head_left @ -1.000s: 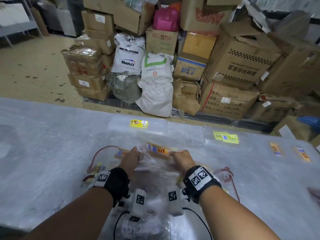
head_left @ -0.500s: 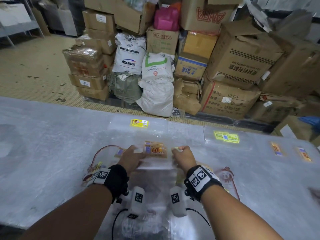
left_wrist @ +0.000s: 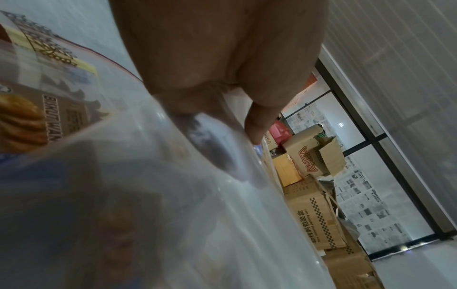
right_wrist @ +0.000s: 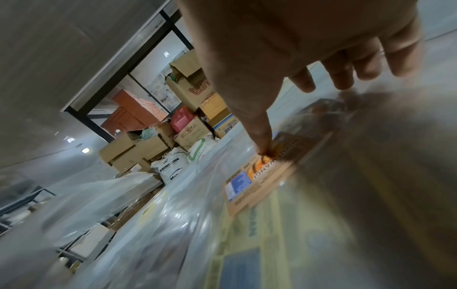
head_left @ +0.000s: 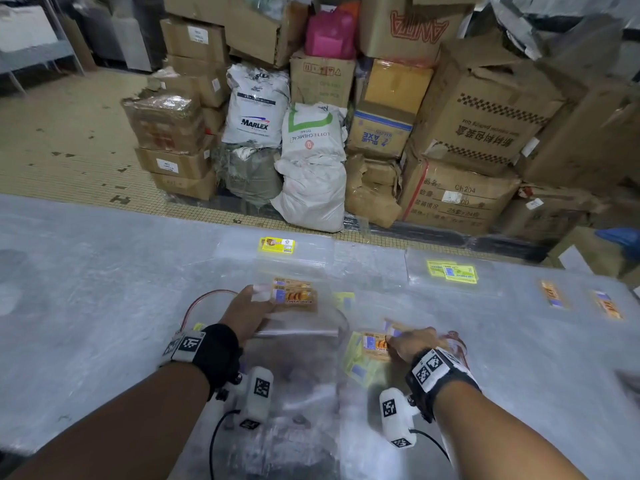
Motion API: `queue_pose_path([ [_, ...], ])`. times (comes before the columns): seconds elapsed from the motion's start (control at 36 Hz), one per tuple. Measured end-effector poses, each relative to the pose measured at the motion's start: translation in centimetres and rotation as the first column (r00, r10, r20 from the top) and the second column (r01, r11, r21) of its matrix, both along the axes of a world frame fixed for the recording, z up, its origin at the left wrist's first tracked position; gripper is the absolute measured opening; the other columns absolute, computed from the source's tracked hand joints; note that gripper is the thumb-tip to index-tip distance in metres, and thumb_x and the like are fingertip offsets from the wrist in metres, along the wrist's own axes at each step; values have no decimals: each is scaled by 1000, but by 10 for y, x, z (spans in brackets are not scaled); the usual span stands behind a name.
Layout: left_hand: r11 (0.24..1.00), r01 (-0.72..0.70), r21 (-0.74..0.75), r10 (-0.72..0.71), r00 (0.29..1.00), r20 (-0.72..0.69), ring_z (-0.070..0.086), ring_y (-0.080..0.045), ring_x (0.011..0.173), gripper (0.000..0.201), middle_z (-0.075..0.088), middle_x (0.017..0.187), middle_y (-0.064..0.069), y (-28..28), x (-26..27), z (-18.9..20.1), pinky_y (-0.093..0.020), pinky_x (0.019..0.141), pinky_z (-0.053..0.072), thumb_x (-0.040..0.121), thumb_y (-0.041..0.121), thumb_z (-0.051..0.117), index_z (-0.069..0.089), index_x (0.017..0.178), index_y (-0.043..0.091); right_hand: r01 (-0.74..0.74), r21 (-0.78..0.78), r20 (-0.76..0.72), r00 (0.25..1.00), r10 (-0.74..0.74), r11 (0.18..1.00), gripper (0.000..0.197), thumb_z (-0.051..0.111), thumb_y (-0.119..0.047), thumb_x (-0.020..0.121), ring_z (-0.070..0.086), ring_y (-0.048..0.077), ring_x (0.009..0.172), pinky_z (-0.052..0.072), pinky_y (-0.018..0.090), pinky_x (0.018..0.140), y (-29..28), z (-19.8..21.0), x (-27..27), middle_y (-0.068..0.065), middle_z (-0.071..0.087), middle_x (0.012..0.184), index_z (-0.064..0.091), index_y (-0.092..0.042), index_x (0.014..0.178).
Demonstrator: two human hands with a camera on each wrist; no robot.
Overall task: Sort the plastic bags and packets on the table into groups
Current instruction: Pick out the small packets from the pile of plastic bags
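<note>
My left hand point(head_left: 250, 308) pinches a clear plastic bag with an orange biscuit label point(head_left: 295, 294) and holds it over the table, just past the near pile. In the left wrist view my thumb and a finger point(left_wrist: 252, 125) clamp the film beside that label point(left_wrist: 37, 117). My right hand point(head_left: 403, 342) lies to the right with straight, spread fingers on a second orange-labelled packet point(head_left: 375, 345) on top of yellowish packets. In the right wrist view my index fingertip point(right_wrist: 259, 142) touches that label point(right_wrist: 259, 172).
Sorted groups lie further back on the plastic-covered table point(head_left: 86, 306): a yellow-labelled bag point(head_left: 277, 244), bags with yellow-green labels point(head_left: 452, 271) and orange-labelled ones point(head_left: 550, 293) at far right. A red-trimmed bag point(head_left: 194, 303) lies left. Cartons and sacks point(head_left: 311, 168) stand beyond the far edge.
Both hands held the orange-labelled bag before. My right hand has let go and moved right and nearer, onto the pile. The left hand still holds the bag, now slightly further forward.
</note>
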State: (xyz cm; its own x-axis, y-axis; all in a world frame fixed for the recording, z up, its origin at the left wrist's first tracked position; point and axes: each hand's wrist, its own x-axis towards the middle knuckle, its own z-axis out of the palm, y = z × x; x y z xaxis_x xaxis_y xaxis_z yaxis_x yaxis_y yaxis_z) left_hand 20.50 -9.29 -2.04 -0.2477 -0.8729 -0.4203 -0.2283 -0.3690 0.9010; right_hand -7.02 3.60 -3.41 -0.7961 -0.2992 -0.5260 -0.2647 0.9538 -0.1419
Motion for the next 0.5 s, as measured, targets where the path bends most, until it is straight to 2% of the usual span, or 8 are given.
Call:
queue_pose_path([
  [0.06,1000,0,12,0,1000,-16,53,-31,79,15,63,85,-18,0,0,-2,-44,69,40,93,11,65,59,100,22,30,29,-21,999,-29,999,76,68,-53,73,50,33,122,46,34,97,1,-5,-4,17,50,131,44,-7,128],
  [0.11,1000,10,19,-10,1000,-16,54,-32,80,15,64,88,-20,-1,-1,-2,-45,71,41,93,12,65,59,102,23,45,37,-11,999,-45,998,96,68,-63,58,53,34,118,47,39,99,-1,-21,-13,17,53,131,45,-9,134],
  [0.22,1000,17,13,-17,1000,-11,58,-32,80,16,70,95,-26,1,-1,-2,-45,72,43,93,13,65,60,103,24,-9,32,-9,1000,9,999,121,51,-85,32,59,35,109,50,42,93,-9,-117,-63,18,57,126,55,-14,130],
  [0.25,1000,19,12,-18,1000,-8,59,-33,80,16,70,98,-27,0,-2,-4,-45,71,43,92,14,66,60,103,24,-13,38,-4,1000,13,999,123,49,-86,30,59,36,108,50,42,93,-12,-135,-72,18,57,125,55,-15,131],
  [0.31,999,21,24,-21,1000,-13,59,-34,80,17,70,101,-28,0,-2,-7,-45,71,42,92,14,66,61,104,24,-1,26,-2,1000,1,1000,121,51,-83,33,58,37,106,50,45,93,-11,-144,-76,19,56,125,54,-13,131],
  [0.36,999,28,25,-27,1000,-9,59,-35,82,19,70,103,-27,1,-3,-8,-45,73,42,92,13,67,61,108,22,13,-5,13,1000,-13,1000,108,60,-74,48,56,38,112,49,43,95,-2,-98,-54,20,53,131,49,-9,134],
  [0.42,1000,27,8,-27,1000,5,60,-35,81,23,72,98,-25,0,-5,-13,-45,72,43,91,13,68,61,112,19,34,-51,13,999,-33,998,88,63,-58,63,55,37,116,48,40,97,5,-54,-35,20,52,131,48,-6,132],
  [0.5,999,39,-34,-37,998,40,57,-26,78,16,70,79,-7,2,-6,-14,-37,68,44,94,10,64,59,101,22,49,-154,33,998,-44,987,62,68,-31,72,58,35,111,50,39,94,13,-26,-27,19,59,122,52,-1,124],
])
